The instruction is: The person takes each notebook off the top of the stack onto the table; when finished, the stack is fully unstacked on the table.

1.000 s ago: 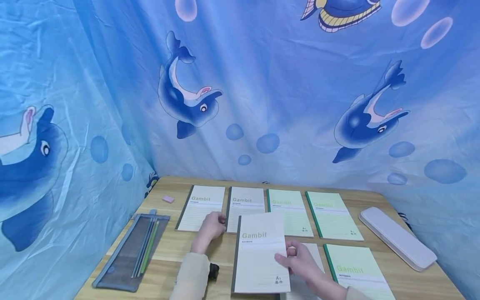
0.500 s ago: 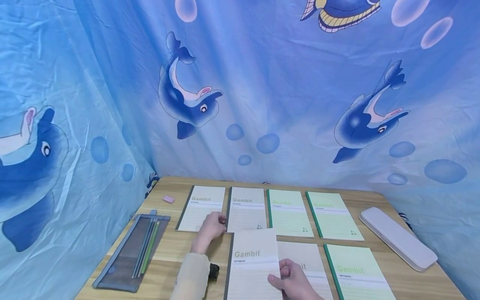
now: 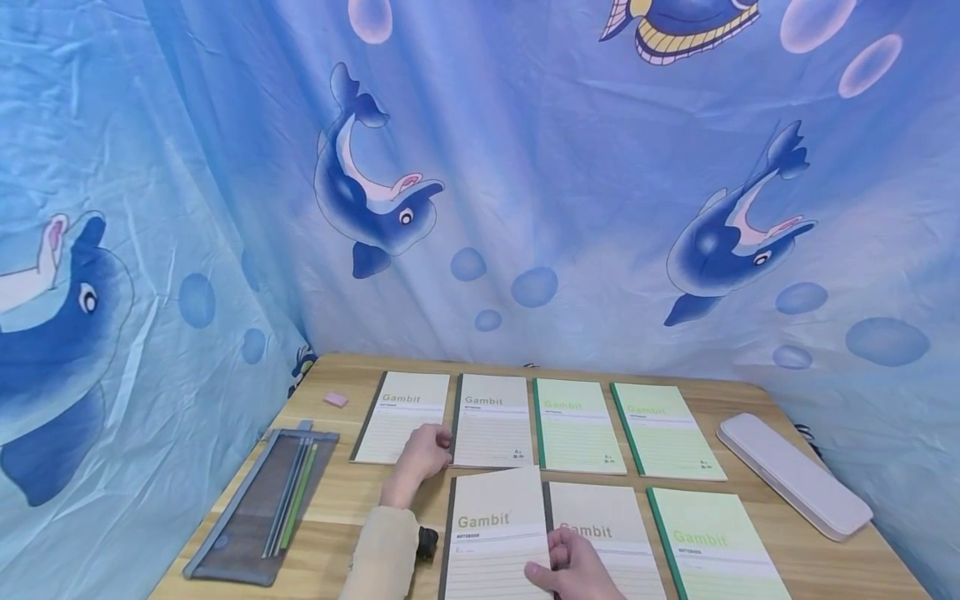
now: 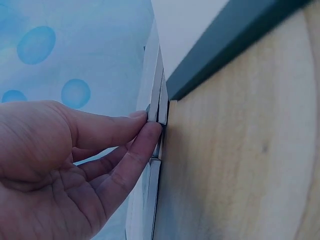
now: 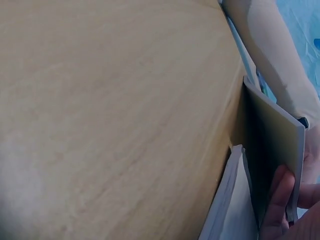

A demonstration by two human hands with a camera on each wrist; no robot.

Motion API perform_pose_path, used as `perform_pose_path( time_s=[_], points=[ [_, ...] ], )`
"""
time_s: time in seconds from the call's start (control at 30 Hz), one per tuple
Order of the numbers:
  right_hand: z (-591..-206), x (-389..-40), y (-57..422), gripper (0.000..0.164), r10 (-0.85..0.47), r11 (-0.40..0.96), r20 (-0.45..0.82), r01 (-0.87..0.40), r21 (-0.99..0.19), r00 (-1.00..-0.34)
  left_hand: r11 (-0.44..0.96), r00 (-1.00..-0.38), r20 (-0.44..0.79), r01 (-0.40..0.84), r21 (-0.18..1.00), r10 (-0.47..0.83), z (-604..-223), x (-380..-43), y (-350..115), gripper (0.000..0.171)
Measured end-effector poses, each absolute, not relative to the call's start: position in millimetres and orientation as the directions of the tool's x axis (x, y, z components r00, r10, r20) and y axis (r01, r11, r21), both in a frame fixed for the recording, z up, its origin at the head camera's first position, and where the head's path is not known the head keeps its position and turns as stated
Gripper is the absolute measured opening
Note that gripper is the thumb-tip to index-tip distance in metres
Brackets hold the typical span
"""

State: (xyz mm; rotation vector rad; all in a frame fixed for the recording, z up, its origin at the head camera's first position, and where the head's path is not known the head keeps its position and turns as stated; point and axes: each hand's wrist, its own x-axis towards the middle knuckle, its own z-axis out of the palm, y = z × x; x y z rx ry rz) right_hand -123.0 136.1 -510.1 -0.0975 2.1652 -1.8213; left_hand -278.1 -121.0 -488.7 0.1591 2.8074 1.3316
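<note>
My right hand (image 3: 573, 567) pinches the right edge of a white Gambit notebook (image 3: 491, 554) with a dark grey spine. That notebook is tilted above the table in the right wrist view, where its cover (image 5: 277, 120) stands between thumb and fingers. Its lower part is cut off in the head view. The left hand (image 3: 422, 454) is at the meeting corners of two back-row grey-spined notebooks, the far-left one (image 3: 408, 425) and its neighbour (image 3: 491, 429). In the left wrist view, the left hand (image 4: 85, 155) pinches a notebook corner (image 4: 156, 100) with thumb and finger.
Two green-spined notebooks (image 3: 577, 433) continue the back row. In front lie another grey-spined notebook (image 3: 618, 554) and a green one (image 3: 720, 542). A mesh pencil pouch (image 3: 255, 500) with pencils and a pink eraser (image 3: 336, 400) lie left; a white case (image 3: 795, 475) lies right.
The right hand has brought the held notebook down and toward the near edge, slightly left, uncovering the back-row notebook and more of the front grey-spined one. The left hand has stayed in place.
</note>
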Motion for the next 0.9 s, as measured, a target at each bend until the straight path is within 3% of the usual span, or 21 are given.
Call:
perform_pose_path(
  time_s=[0.2, 0.47, 0.7, 0.9],
  points=[
    [-511.4, -123.3, 133.0, 0.036, -0.258, 0.191, -0.184, 0.137, -0.972, -0.949, 0.623, -0.993, 0.023, 0.091, 0.777, 0.116, -487.9, -278.0, -121.2, 0.041],
    [-510.2, -122.5, 135.7, 0.042, -0.256, 0.307, -0.208, 0.125, -0.944, -0.944, 0.61, -0.993, 0.023, 0.091, 0.787, 0.118, -487.0, -276.7, -121.1, 0.042],
    [-507.1, -123.6, 138.4, 0.031, -0.317, 0.317, -0.24, 0.136, -0.939, -0.918, 0.617, -0.996, 0.008, 0.063, 0.785, 0.091, -486.5, -275.2, -120.9, 0.042],
    [-508.2, -125.2, 141.2, 0.031, -0.329, 0.362, -0.222, 0.095, -0.927, -0.918, 0.604, -0.995, -0.007, 0.055, 0.795, 0.099, -488.2, -278.1, -121.0, 0.043]
  ],
)
